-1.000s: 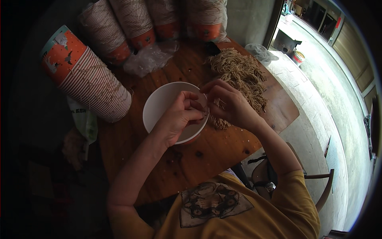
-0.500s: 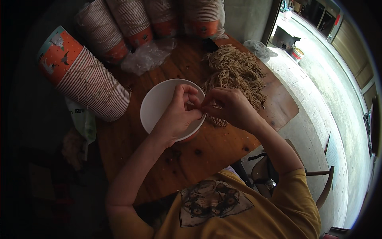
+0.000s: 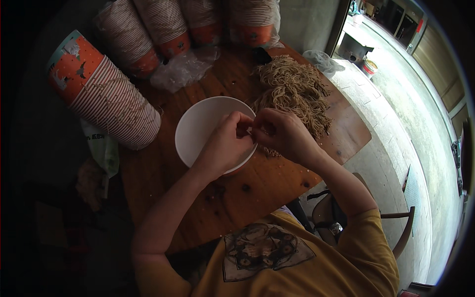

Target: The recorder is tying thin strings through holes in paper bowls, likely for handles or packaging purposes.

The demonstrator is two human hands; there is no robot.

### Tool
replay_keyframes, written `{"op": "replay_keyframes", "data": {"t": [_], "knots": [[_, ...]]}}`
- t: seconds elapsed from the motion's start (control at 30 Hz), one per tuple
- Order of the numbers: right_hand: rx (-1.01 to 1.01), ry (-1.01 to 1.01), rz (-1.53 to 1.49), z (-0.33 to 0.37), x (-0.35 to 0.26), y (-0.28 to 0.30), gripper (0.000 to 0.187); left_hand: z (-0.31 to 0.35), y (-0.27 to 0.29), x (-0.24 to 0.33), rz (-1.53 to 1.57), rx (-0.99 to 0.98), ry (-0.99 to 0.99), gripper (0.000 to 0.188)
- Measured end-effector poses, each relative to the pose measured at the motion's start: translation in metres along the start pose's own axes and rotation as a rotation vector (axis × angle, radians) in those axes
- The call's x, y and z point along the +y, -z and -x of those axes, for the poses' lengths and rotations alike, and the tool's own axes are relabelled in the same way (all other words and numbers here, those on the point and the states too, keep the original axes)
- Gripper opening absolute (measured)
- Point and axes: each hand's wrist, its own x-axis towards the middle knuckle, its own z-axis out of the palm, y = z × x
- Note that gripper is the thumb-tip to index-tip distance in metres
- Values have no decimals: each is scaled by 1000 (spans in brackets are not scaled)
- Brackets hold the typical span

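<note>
A paper tub (image 3: 197,127), white inside with a bit of orange outside, stands on the wooden table in front of me. Both my hands meet at its right rim. My left hand (image 3: 231,141) reaches across the opening, fingers curled and their tips at the rim. Close against it, my right hand (image 3: 283,132) pinches at the same spot from the right. Whatever lies between the fingertips is too small and hidden to make out. Just behind my right hand lies a heap of tan cords (image 3: 297,89), whose near end is partly covered by that hand.
To the left leans a tall stack of orange tubs (image 3: 116,101) with loose cords on it. More plastic-wrapped stacks (image 3: 163,24) line the back. Crumpled clear plastic (image 3: 185,69) and a dark object (image 3: 261,56) lie on the wooden table (image 3: 217,208). A chair (image 3: 329,213) stands at right.
The fingers of my left hand have drawn in and lowered toward the right hand. My right hand has shifted and turned slightly at the rim. The tub has hardly moved.
</note>
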Motion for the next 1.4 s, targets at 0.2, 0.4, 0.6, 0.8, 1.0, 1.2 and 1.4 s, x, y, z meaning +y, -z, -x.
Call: {"op": "replay_keyframes", "data": {"t": [0.2, 0.4, 0.6, 0.8, 1.0, 1.2, 1.4], "knots": [[7, -47, -111, 6, -1, -5, 18, 3, 6, -2, 14, -92, 104, 17], [-45, -191, -253, 23, -8, -8, 19, 19, 7, 22, -243, -117, 51, 15], [-42, -217, -343, 28, -8, -16, 14, 34, -8, 17, -525, 155, -293, 15], [34, -188, -286, 35, -13, -15, 19, 35, -11, 22, -371, 135, -132, 16], [71, -150, -262, 36, -15, -17, 16, 33, -5, 18, -144, 79, -12, 12], [149, -123, -269, 40, -7, -22, 16, 28, -3, 15, 113, 23, 38, 11], [131, -238, -480, 42, 4, -27, 16, 23, 2, 20, 346, -78, 163, 19]]}}
